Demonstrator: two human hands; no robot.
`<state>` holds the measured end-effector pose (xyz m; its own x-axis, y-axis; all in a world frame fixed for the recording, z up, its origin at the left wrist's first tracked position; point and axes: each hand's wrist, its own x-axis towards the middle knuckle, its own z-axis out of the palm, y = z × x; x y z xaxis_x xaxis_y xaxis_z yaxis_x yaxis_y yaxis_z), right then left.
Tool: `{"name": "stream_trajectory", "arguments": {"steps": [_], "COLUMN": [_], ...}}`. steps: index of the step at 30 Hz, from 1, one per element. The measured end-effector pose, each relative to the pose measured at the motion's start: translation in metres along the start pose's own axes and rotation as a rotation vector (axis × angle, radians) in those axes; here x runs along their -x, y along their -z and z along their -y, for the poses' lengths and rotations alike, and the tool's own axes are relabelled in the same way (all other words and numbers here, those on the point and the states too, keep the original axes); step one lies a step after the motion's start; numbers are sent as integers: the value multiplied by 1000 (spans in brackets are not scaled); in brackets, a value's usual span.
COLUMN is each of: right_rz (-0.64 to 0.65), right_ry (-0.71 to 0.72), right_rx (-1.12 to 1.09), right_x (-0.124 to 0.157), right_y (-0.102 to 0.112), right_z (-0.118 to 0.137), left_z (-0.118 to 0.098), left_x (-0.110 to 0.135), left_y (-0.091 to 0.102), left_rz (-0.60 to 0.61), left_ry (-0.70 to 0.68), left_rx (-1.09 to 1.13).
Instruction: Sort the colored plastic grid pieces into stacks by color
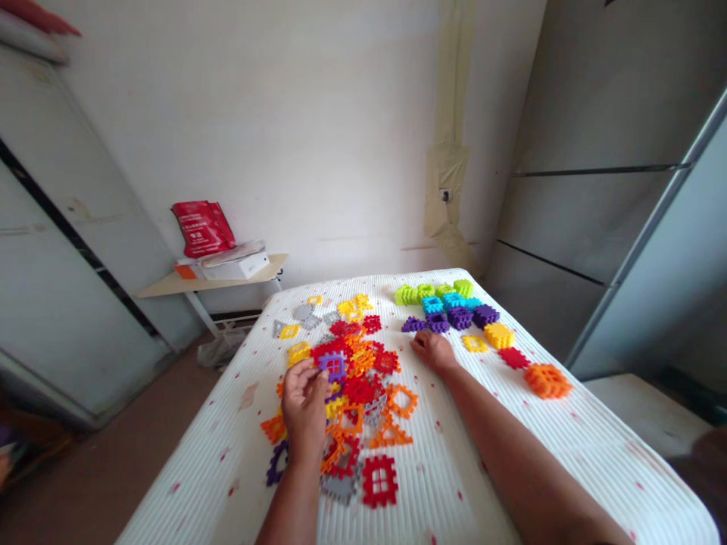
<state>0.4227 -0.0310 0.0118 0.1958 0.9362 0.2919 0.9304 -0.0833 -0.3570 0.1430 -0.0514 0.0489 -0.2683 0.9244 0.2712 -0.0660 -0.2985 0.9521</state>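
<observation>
A pile of flat plastic interlocking tiles [357, 378] in red, orange, yellow, purple and grey lies on a white striped table [511, 454]. My left hand [305, 405] rests on the pile, fingers pinched on a purple square tile [334, 365]. My right hand [432, 350] lies on the table at the pile's right edge, fingers curled with the tips hidden, just below the purple stacks [448, 321]. Sorted stacks stand at the far right: green [432, 291], cyan [446, 303], yellow [498, 335], red [514, 357], orange [547, 381].
A low wooden shelf [216, 281] with a white box and a red bag [201, 227] stands by the wall at the left. Grey cabinets flank both sides. A brown floor lies left of the table.
</observation>
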Motion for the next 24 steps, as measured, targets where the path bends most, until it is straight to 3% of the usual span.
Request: {"name": "stream_trajectory", "arguments": {"steps": [5, 10, 16, 21, 24], "right_rz": [-16, -47, -144, -267, -243], "right_ry": [5, 21, 54, 74, 229], "right_rx": [-15, -46, -204, -479, -538], "right_x": [1, 2, 3, 11, 21], "right_y": [2, 3, 6, 16, 18], "right_z": [2, 2, 4, 31, 57], "left_z": [-13, -17, -3, 9, 13], "left_x": [3, 6, 6, 6, 4], "left_y": [-11, -38, -67, -68, -60], "left_rz": [87, 170, 156, 106, 103], "left_ry": [131, 289, 172, 268, 287], "left_rx": [127, 182, 131, 175, 253]}}
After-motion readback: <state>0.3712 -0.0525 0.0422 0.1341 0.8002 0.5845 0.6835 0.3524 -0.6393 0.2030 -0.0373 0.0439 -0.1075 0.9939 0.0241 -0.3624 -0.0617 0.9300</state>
